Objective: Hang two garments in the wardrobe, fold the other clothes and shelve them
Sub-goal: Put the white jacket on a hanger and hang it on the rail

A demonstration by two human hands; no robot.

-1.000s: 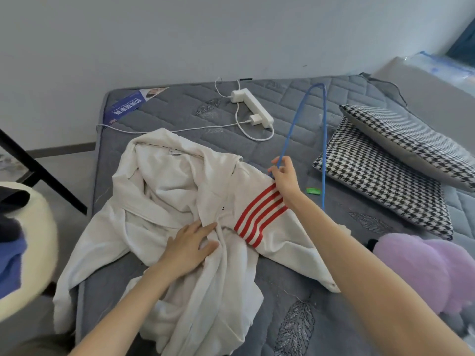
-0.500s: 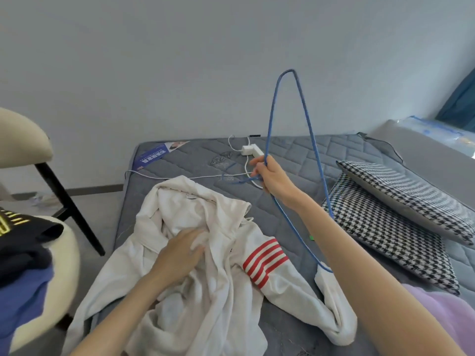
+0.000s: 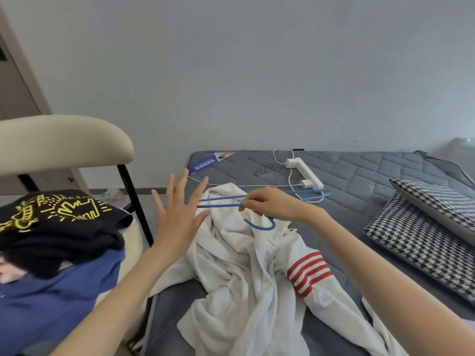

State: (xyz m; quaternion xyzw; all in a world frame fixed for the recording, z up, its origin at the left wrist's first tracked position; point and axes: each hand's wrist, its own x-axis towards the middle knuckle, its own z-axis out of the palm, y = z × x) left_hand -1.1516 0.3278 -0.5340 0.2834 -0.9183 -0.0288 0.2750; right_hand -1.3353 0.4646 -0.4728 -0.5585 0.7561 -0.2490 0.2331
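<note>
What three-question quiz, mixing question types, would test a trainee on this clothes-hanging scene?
1. True or false: the right hand pinches the blue hanger.
2. The stripes on the white garment are: A red, B green, C black.
3. Short answer: which hand has straight, spread fingers?

Key: 1 true; 2 A; 3 the left hand.

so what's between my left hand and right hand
In the head view, two bars of the blue hanger span that gap, pinched by the right hand, above the white jacket.
</note>
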